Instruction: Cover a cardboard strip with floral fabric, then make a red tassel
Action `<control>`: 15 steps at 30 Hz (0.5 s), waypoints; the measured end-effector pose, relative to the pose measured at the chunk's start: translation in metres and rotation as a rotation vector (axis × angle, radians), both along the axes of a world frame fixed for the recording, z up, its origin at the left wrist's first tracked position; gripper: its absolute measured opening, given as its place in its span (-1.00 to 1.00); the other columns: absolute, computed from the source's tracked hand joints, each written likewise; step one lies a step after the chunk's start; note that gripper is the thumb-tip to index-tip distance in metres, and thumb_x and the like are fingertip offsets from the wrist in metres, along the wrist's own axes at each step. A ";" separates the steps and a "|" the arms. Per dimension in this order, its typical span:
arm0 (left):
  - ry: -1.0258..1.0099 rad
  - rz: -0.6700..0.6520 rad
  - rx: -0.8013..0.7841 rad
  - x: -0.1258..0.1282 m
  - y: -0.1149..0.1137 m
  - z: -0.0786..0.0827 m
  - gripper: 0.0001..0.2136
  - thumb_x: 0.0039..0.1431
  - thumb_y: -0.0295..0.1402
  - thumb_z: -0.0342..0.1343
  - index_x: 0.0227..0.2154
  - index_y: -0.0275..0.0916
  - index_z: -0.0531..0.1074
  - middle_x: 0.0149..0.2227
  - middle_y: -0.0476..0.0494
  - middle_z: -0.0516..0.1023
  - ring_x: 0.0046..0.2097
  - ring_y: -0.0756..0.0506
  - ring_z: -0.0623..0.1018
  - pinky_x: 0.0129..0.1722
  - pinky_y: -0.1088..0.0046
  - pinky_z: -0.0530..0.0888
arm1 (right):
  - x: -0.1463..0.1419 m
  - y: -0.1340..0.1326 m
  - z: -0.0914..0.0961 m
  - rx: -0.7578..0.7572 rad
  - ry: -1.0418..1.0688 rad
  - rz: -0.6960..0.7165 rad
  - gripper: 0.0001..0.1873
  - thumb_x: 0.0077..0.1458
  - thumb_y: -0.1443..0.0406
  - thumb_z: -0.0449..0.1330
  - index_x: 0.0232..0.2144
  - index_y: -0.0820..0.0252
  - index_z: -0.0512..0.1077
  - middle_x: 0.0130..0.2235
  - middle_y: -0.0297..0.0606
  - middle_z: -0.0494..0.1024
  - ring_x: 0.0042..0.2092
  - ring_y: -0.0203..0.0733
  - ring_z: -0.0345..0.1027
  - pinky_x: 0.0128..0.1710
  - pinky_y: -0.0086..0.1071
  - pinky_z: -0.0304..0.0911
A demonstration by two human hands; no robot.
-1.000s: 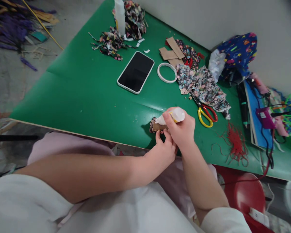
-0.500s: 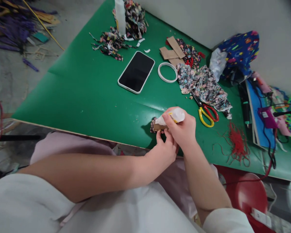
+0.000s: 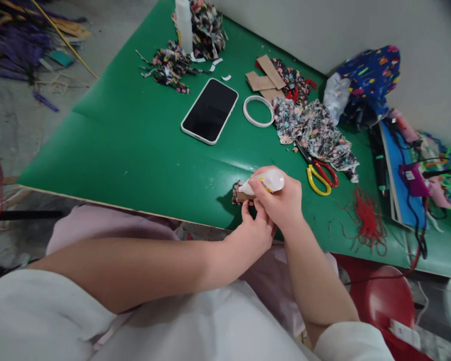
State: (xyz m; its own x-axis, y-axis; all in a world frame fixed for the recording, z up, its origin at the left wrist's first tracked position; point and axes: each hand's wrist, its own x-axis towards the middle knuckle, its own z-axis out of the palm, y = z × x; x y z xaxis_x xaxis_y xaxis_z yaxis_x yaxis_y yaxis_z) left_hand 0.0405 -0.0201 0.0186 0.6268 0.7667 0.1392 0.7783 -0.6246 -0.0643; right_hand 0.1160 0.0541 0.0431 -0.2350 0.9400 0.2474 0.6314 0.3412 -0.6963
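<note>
My right hand [image 3: 285,198] is wrapped around a white glue bottle [image 3: 274,179], tilted with its nozzle pointing down to the left. The nozzle tip is at a small strip of brown cardboard [image 3: 242,196], touching it or just above. Under and around that strip lies dark floral fabric [image 3: 236,188]. With bent fingers, my left hand [image 3: 256,223] holds the near edge of the cardboard and fabric on the green table. Part of the piece is hidden behind my fingers and the bottle.
A phone [image 3: 210,111], a tape roll [image 3: 258,111] and cardboard strips [image 3: 265,82] lie farther back on the green table [image 3: 135,150]. Scissors [image 3: 319,178], floral fabric [image 3: 311,128] and red threads [image 3: 368,220] are to the right. A white bottle [image 3: 184,27] stands among fabric scraps [image 3: 171,67].
The view has shifted very slightly. Both hands, the glue bottle and the cardboard piece hold nearly the same place on the table.
</note>
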 end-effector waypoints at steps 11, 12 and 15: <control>0.038 -0.012 -0.012 -0.001 0.002 0.002 -0.62 0.16 -0.55 -0.18 -0.01 -0.32 0.36 0.03 -0.35 0.40 0.00 -0.33 0.42 -0.14 0.04 0.47 | 0.001 0.000 -0.001 -0.041 0.016 0.010 -0.74 -0.08 0.08 0.19 -0.47 0.15 0.40 -0.50 -0.39 0.49 -0.48 -0.35 0.35 -0.47 -0.49 0.22; 0.041 -0.014 -0.016 -0.001 0.002 0.002 -0.62 0.15 -0.55 -0.17 0.00 -0.32 0.36 0.03 -0.35 0.39 0.00 -0.33 0.42 -0.14 0.04 0.47 | 0.000 0.000 -0.001 -0.044 0.017 0.013 -0.73 -0.08 0.07 0.18 -0.47 0.15 0.40 -0.50 -0.39 0.49 -0.48 -0.35 0.35 -0.47 -0.48 0.22; 0.033 -0.006 0.009 -0.001 0.001 0.001 -0.62 0.16 -0.55 -0.18 -0.01 -0.33 0.37 0.02 -0.36 0.40 -0.01 -0.33 0.43 -0.15 0.05 0.47 | 0.001 0.001 -0.001 -0.048 0.018 0.002 -0.73 -0.07 0.07 0.18 -0.48 0.15 0.39 -0.50 -0.39 0.49 -0.48 -0.34 0.35 -0.46 -0.48 0.21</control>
State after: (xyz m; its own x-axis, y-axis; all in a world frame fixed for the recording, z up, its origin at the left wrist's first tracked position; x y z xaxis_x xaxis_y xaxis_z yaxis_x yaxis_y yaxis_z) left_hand 0.0397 -0.0187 0.0196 0.6354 0.7620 0.1252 0.7722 -0.6282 -0.0954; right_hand 0.1168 0.0548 0.0421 -0.2331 0.9504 0.2061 0.6183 0.3084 -0.7229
